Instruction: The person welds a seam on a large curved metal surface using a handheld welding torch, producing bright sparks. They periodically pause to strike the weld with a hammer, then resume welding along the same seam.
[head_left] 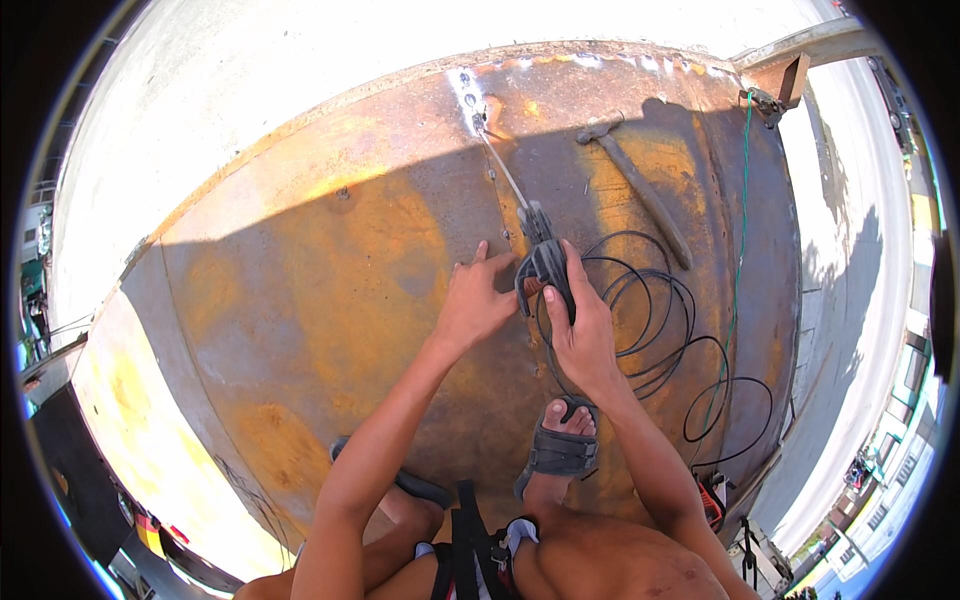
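My right hand (588,340) is closed round the black handle of a welding electrode holder (545,262). A thin welding rod (507,172) sticks out of its jaws and slants away to the upper left. The rod's far tip is at or close to a seam in the rusty steel plate (350,300), by a bright patch of weld bead (467,95). Just left of the holder, my left hand (478,298) has its fingers spread, with nothing in them. Its fingertips are close to the holder; I cannot tell whether they touch it.
A hammer (648,195) lies right of the holder. Loops of black cable (672,320) lie beside my right forearm, near my sandalled foot (565,440). A green cord (740,225) runs along the right side. A steel bracket (793,82) stands at the far right corner.
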